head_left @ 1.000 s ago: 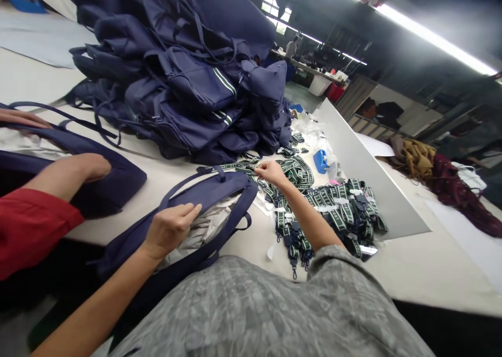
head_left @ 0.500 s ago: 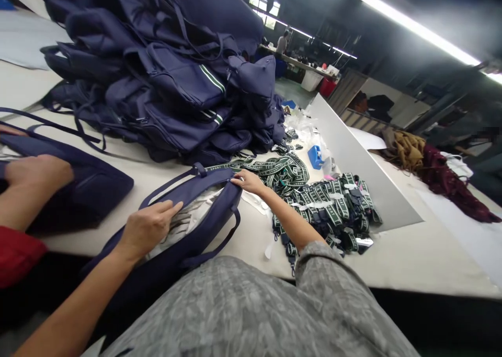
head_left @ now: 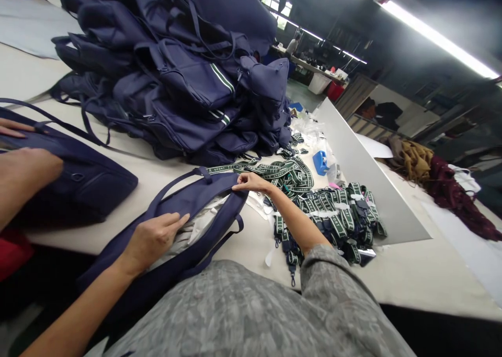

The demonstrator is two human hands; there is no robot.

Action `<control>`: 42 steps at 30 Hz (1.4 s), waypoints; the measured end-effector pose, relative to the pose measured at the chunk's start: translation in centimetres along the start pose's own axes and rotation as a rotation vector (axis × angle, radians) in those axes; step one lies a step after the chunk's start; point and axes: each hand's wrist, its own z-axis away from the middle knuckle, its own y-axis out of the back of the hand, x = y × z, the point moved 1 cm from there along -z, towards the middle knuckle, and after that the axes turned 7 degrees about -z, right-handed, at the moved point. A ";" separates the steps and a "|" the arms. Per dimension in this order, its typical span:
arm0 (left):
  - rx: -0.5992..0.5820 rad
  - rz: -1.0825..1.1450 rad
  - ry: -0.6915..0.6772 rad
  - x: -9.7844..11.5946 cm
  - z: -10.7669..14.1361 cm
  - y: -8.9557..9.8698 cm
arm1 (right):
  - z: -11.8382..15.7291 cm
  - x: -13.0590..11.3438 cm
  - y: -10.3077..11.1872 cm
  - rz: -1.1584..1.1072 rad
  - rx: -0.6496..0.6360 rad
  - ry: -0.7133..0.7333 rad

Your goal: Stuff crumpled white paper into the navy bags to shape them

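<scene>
A navy blue bag (head_left: 133, 231) lies in front of me at the table's edge, its long top opening parted. Pale crumpled lining or stuffing (head_left: 200, 222) shows through the gap. My left hand (head_left: 157, 237) is closed on the bag's opening edge, thumb and fingers pinched along it. At the far end of the opening, my right hand (head_left: 249, 183) pinches the bag's corner; any small part under those fingertips is hidden. One strap handle (head_left: 168, 182) arches on the far side of the bag, another (head_left: 219, 248) on the near side.
A tall heap of navy bags (head_left: 184, 80) fills the table's back. Patterned green-and-white straps with clips (head_left: 329, 210) lie right, near a blue tape dispenser (head_left: 320, 162) and a grey panel (head_left: 376, 179). At left, a co-worker's hands (head_left: 29, 176) handle another navy bag (head_left: 94, 176).
The view has shifted slightly, so most things sit a little further right. Both my hands keep their hold on the bag. The co-worker's bag has turned somewhat, showing its zip side.
</scene>
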 end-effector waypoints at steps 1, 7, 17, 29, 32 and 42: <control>0.009 -0.002 -0.006 0.0 0.0 0.0 | 0.0 -0.1 0.0 0.002 -0.014 -0.004; 0.011 -0.073 -0.035 -0.5 -0.1 -0.3 | -0.8 -1.1 -0.2 0.121 -0.012 -0.013; 0.064 0.134 0.182 0.7 -2.5 1.5 | -0.8 -1.2 -1.5 -0.128 0.203 -0.130; -0.557 -0.024 0.295 1.9 -10.0 -3.9 | -2.8 -3.1 -3.2 0.266 0.396 -0.145; -0.489 0.112 0.242 1.8 -9.0 -3.4 | -3.3 -3.7 -2.9 0.352 0.369 -0.208; -0.164 -0.124 0.413 -3.7 0.5 3.5 | -1.7 -3.8 -2.2 0.114 0.211 -0.253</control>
